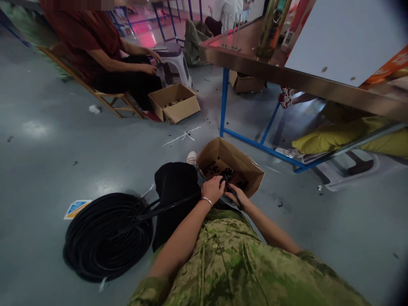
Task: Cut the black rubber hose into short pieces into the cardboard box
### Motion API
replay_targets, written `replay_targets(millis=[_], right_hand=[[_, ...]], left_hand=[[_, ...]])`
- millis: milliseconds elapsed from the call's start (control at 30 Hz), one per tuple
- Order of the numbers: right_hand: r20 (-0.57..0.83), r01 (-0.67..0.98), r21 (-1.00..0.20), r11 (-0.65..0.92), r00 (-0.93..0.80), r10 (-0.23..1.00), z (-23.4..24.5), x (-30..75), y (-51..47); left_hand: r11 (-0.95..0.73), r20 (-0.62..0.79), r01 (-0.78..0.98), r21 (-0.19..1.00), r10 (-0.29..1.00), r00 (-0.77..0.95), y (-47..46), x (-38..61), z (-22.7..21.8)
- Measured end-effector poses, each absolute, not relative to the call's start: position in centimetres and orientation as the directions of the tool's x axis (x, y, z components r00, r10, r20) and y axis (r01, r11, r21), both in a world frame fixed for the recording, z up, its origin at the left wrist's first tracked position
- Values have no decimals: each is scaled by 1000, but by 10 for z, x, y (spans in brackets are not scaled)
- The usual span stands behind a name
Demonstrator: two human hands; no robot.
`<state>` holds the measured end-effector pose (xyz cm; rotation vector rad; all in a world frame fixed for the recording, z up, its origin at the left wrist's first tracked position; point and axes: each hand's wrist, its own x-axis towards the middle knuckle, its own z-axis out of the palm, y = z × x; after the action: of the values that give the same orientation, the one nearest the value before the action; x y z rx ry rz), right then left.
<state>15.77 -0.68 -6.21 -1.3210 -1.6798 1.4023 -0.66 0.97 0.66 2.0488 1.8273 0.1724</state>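
My left hand [213, 189], with a bracelet at the wrist, is closed around black tubing [178, 204] over the open cardboard box [250, 170]. The tubing runs across my black-clad leg from a large coil [105, 238] on the floor at left. My right hand [238, 197] is closed on black-handled scissors [236, 198], their blades close to my left fingers. Whether the blades touch the tubing is too small to tell. Small black pieces [210, 169] lie scattered inside the box.
A seated person [95, 55] works at left beside another cardboard box [183, 112] and a plastic stool [175, 59]. A blue-legged table [242, 63] stands at right, with another person's legs [331, 136] under it. White string [185, 135] and scraps lie on the floor.
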Motion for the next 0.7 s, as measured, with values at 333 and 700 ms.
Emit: replay_targets(millis=[333, 700], right_hand=[[-115, 295, -955, -2, -365, 924, -62, 159, -4], [-128, 296, -955, -9, -386, 913, -67, 159, 2]], left_hand=[[-96, -142, 923, 372, 977, 158, 9, -7, 7], [-117, -153, 928, 354, 971, 181, 10, -7, 6]])
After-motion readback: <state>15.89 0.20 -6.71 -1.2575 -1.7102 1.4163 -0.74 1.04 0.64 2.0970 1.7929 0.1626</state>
